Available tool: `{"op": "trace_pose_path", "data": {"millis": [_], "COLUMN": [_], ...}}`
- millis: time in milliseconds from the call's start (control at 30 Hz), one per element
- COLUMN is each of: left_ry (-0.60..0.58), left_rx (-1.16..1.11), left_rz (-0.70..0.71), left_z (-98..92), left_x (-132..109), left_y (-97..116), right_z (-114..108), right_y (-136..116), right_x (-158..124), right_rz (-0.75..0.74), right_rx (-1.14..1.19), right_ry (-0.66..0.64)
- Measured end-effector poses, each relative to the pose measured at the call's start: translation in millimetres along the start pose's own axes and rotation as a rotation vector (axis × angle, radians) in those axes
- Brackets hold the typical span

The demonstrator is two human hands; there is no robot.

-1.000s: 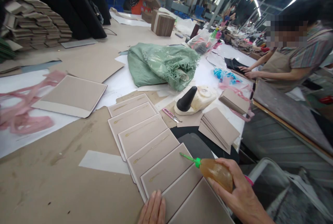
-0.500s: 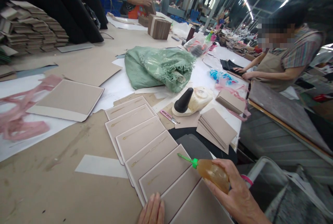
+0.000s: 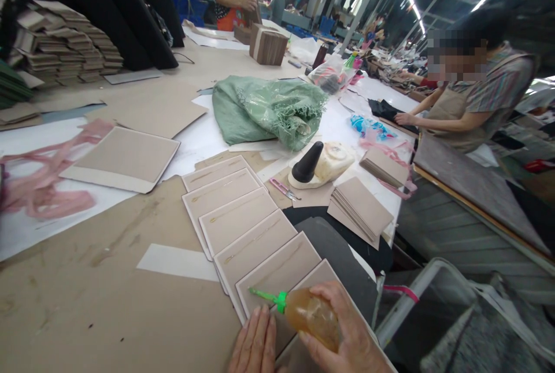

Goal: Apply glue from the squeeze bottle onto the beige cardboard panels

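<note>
My right hand (image 3: 342, 332) grips a squeeze bottle of amber glue (image 3: 310, 315) with a green nozzle, tilted so that its tip is at the lower left of a beige panel (image 3: 277, 263). A thin line of glue runs along that panel. Several more beige panels (image 3: 240, 220) overlap in a row up the table, each bearing a similar glue streak. My left hand (image 3: 255, 341) lies flat with fingers stretched out on the near panels, just beside the nozzle. Part of the near panels is hidden beneath my hands.
Beyond the row lie pink thread snips (image 3: 284, 189) and a white holder with a black cone (image 3: 307, 165). A stack of beige pieces (image 3: 359, 211) is to the right, a green sack (image 3: 264, 110) behind. A co-worker (image 3: 468, 95) stands at the right.
My right hand has moved the glue bottle down and left, from the panel's upper right to its lower left. A glue line now shows along that panel. My left hand stays about where it was.
</note>
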State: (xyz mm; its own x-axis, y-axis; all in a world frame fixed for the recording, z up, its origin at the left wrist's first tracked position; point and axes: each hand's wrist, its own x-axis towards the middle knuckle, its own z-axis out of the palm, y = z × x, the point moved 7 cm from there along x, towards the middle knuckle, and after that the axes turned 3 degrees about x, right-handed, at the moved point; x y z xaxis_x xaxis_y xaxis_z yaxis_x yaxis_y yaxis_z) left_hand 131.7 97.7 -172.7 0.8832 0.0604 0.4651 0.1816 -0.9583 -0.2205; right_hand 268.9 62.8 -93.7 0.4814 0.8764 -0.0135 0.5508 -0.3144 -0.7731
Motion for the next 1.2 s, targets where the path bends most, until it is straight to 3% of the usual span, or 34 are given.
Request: {"op": "trace_pose_path", "data": {"millis": [167, 300, 400, 533, 667, 833, 1000, 1200], "left_ry": [-0.016, 0.0, -0.051, -0.072, -0.016, -0.067, -0.197, -0.216], "left_rx": [-0.015, -0.04, -0.035, -0.04, -0.103, -0.129, -0.192, -0.23], "left_rz": [-0.121, -0.187, -0.235, -0.249, -0.229, -0.31, -0.335, -0.358], "left_z": [-17.0, -32.1, -32.8, -44.4, -65.1, -56.5, -32.6, -36.6], "left_x": [9.8, 19.4, 15.3, 9.6, 16.7, 19.3, 11.1, 9.1], "left_y": [-5.0, -14.3, -18.8, -4.8, 33.2, 71.8, 82.4, 79.1], "right_z": [5.2, -23.7, -41.2, -54.7, -53.9, -42.3, -29.1, -22.7], "right_y": [14.0, 23.1, 33.6, 47.8, 54.5, 41.7, 29.5, 15.6], "right_x": [-8.7, -11.8, -19.8, -39.8, -60.4, -68.5, -67.2, -68.8], "right_rz": [0.404, 0.457, 0.465, 0.421, 0.36, 0.151, -0.068, -0.204], "right_rx": [0.462, 0.669, 0.694, 0.513, 0.316, 0.087, -0.062, -0.095], "right_ry": [-0.07, 0.071, 0.136, 0.158, 0.099, 0.029, 0.006, 0.003]}}
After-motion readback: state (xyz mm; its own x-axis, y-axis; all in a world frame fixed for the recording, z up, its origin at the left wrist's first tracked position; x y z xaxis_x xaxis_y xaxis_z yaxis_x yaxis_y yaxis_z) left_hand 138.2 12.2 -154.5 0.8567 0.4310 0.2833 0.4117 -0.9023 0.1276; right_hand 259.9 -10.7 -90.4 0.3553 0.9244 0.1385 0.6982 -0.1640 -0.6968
